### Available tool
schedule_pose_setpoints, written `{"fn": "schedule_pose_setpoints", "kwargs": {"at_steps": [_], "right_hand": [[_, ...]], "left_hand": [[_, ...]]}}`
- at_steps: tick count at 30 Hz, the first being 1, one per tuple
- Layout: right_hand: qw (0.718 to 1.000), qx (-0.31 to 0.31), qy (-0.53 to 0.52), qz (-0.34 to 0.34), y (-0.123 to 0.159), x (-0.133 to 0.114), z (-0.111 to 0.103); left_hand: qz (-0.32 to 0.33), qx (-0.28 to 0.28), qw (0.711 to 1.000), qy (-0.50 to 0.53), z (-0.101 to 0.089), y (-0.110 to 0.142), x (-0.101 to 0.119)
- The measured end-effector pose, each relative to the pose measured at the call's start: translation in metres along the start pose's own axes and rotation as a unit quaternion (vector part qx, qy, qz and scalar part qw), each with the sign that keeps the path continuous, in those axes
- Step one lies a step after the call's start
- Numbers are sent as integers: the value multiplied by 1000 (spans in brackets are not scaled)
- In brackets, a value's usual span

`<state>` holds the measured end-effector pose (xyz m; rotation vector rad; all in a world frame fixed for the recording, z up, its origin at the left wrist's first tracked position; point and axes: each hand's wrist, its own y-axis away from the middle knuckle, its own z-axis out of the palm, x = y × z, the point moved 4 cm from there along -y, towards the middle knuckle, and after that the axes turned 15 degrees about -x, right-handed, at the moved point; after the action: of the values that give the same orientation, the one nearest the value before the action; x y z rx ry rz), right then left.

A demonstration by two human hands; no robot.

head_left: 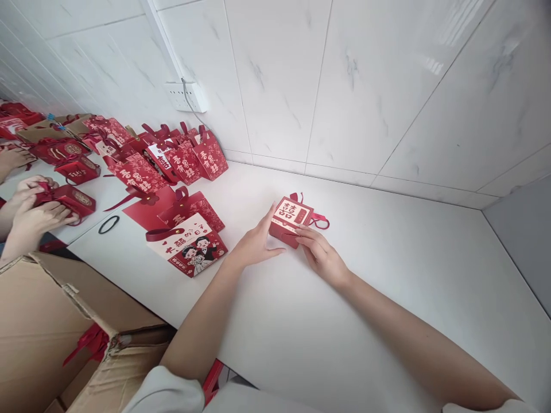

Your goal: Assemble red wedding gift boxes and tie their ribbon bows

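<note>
On our white table (pixel 387 252), our left hand (pixel 255 242) spreads wide beside a red box (pixel 289 222) marked 囍; our right hand (pixel 322 258) touches it, grip unclear. Left of both, bags (pixel 212 160) read 吾家有囍.

Small box (pixel 290 215): 囍; rear bags (pixel 212 158): 吾家有囍; couple-print bag (pixel 189 252): 大囍的日子.

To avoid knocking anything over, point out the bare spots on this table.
Bare: the white table right of the red box and right hand, back to the tiled wall; also the patch between the forearms. Crowded: left of the left hand, where red gift boxes stand packed toward the wall.
</note>
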<state>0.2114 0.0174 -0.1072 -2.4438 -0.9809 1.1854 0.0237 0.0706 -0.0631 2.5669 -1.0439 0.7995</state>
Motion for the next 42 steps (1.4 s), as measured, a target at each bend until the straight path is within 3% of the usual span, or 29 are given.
{"fn": "schedule_pose_setpoints", "kwargs": {"at_steps": [4, 8, 15, 21, 24, 26, 30, 35, 42], "right_hand": [[997, 19, 50, -47, -1, -12, 1], [996, 49, 62, -28, -1, -12, 1], [991, 116, 72, 16, -3, -5, -6], [989, 120, 91, -5, 3, -5, -7], [988, 103, 113, -29, 7, -3, -3], [986, 87, 136, -51, 9, -2, 0], [981, 62, 164, -81, 11, -3, -1], [982, 41, 154, -100, 12, -10, -3], [970, -3, 174, -171, 12, -27, 4]], "left_hand": [[-39, 33, 999, 13, -2, -1, -7], [-47, 59, 997, 19, -2, -3, -7], [-70, 52, 996, 10, 9, -4, 1], [-48, 68, 996, 35, 9, 2, 9], [-46, 101, 989, 94, 11, 4, 9], [-86, 111, 970, 199, 17, 1, 1], [-187, 52, 904, 382, 33, -5, -16], [-149, -40, 913, 379, 30, -5, -23], [-92, -124, 910, 385, 14, -1, -33]]}}
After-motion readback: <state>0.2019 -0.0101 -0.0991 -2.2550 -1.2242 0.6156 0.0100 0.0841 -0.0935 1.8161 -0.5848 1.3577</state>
